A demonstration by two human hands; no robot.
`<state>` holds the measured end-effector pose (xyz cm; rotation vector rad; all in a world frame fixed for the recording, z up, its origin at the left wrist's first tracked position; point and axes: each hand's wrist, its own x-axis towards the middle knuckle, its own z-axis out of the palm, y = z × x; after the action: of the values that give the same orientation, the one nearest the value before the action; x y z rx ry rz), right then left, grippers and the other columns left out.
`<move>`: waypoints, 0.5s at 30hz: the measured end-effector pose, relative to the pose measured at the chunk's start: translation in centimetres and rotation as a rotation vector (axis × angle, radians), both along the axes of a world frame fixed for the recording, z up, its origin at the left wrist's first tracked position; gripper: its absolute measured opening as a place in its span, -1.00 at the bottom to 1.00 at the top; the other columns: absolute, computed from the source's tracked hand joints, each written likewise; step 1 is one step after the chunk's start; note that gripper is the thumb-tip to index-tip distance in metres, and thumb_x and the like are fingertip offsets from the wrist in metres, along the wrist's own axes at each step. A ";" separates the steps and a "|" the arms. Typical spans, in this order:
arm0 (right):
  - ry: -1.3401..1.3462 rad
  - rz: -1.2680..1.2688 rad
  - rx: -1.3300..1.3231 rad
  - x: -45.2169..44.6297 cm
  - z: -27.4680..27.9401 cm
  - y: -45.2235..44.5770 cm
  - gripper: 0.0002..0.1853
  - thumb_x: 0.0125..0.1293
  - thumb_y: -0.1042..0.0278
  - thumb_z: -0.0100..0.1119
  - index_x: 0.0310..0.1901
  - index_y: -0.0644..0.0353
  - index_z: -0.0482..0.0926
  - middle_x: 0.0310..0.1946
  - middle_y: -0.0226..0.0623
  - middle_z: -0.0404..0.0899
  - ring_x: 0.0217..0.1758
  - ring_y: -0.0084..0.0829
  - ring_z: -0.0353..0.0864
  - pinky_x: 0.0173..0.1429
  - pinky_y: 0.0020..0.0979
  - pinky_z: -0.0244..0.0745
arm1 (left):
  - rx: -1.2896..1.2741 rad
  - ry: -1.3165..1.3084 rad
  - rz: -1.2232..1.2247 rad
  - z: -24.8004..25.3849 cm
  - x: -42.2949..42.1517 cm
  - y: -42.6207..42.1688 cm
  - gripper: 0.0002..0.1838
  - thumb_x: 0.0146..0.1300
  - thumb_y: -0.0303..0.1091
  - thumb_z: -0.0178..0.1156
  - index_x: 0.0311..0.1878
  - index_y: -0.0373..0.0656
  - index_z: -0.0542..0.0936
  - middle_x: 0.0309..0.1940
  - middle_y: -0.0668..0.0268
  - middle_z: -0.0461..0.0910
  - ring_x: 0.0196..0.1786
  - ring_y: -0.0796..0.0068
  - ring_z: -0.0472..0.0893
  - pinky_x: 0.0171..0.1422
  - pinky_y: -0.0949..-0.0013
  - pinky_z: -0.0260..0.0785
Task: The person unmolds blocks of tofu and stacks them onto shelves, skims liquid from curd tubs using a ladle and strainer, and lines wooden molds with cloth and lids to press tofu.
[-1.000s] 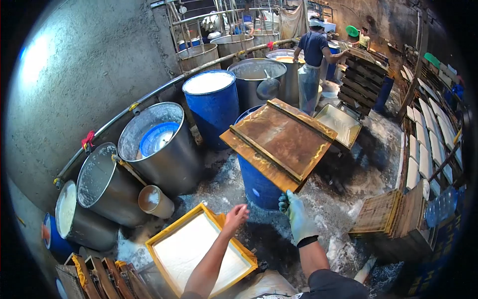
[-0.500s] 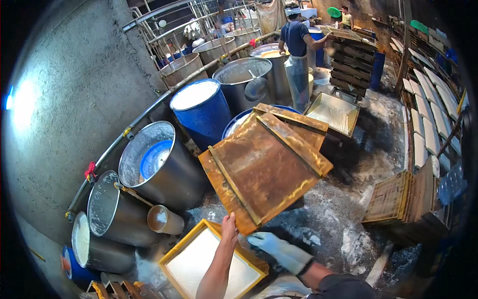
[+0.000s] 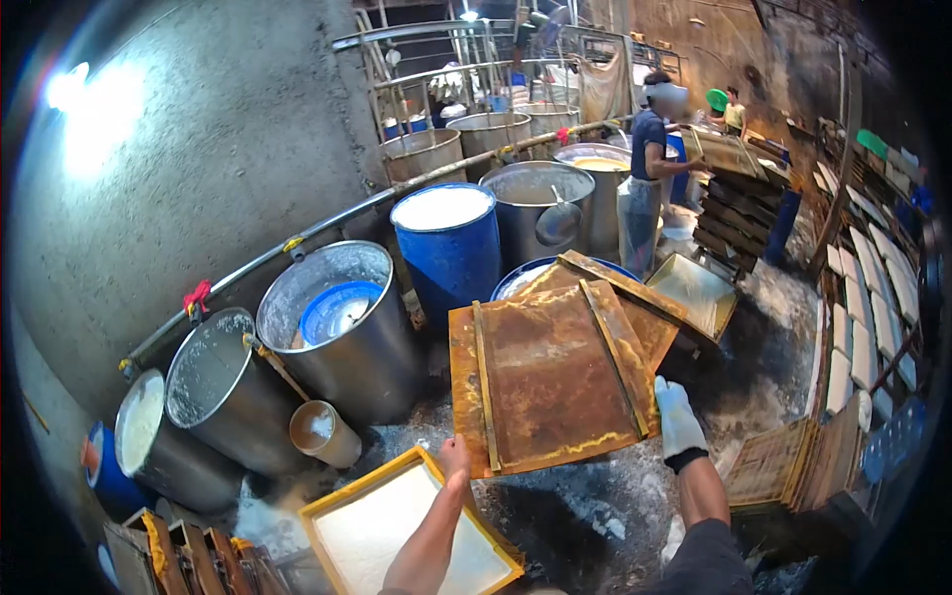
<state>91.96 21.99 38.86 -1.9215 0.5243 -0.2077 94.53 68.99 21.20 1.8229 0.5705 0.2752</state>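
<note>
A brown wooden board (image 3: 550,372) with two raised battens is held up in front of me. My bare left hand (image 3: 454,458) is closed on its lower left corner. At its right edge, my gloved right hand (image 3: 678,412) has its fingers closed on the board's side. Behind it, a second board (image 3: 650,332) lies on top of a blue drum (image 3: 623,270), partly hidden. Below my left hand stands a yellow-rimmed tray (image 3: 322,504) filled with a flat white layer.
Metal vats (image 3: 337,337), a blue barrel of white matter (image 3: 446,253) and a small bucket (image 3: 325,434) line the left. A co-worker (image 3: 647,178) stands by stacked trays (image 3: 734,218). Boards (image 3: 773,461) lean at right.
The held board came off the drum's top and turned to face me more squarely. My left hand took its corner; my right hand moved to its right edge. The co-worker turned sideways.
</note>
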 end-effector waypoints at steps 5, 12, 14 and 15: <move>0.135 -0.109 -0.084 -9.0 -5.3 4.9 -0.52 0.48 0.00 0.18 -0.17 0.40 0.68 -0.37 -0.25 0.70 -0.31 -0.46 0.60 -0.16 -0.30 0.51 | 0.091 0.018 -0.020 4.3 -12.2 6.5 -0.36 0.56 0.08 0.05 -0.49 -0.35 0.49 -0.61 0.24 0.41 -0.45 0.44 0.34 -0.28 0.17 0.29; 0.155 -0.061 -0.075 -25.1 -9.7 14.6 -0.75 0.39 0.26 0.34 -0.16 0.34 0.70 -0.34 -0.35 0.70 -0.36 -0.56 0.56 -0.25 -0.41 0.50 | -0.204 0.285 0.202 0.0 -38.7 15.8 -0.42 0.53 0.05 0.15 -0.47 -0.28 0.51 -0.57 0.45 0.34 -0.40 0.57 0.24 -0.32 0.26 0.19; 0.160 -0.017 -0.091 -27.5 -9.3 18.0 -0.77 0.37 0.28 0.36 -0.18 0.32 0.70 -0.38 -0.38 0.68 -0.39 -0.58 0.54 -0.29 -0.41 0.48 | -0.338 0.251 0.331 -2.3 -45.3 18.2 -0.48 0.54 0.00 0.15 -0.41 -0.28 0.59 -0.50 0.45 0.43 -0.32 0.60 0.32 -0.25 0.30 0.25; 0.246 0.013 -0.098 -28.6 -7.7 21.6 -0.77 0.37 0.28 0.36 -0.17 0.32 0.70 -0.39 -0.38 0.68 -0.37 -0.58 0.55 -0.27 -0.41 0.50 | -0.319 0.274 0.364 -3.1 -48.6 19.7 -0.49 0.54 0.00 0.15 -0.41 -0.28 0.58 -0.49 0.45 0.43 -0.32 0.60 0.32 -0.26 0.30 0.25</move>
<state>63.32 43.56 31.15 -2.0586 0.6742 0.0130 45.90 88.74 18.15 1.4494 1.0789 0.1655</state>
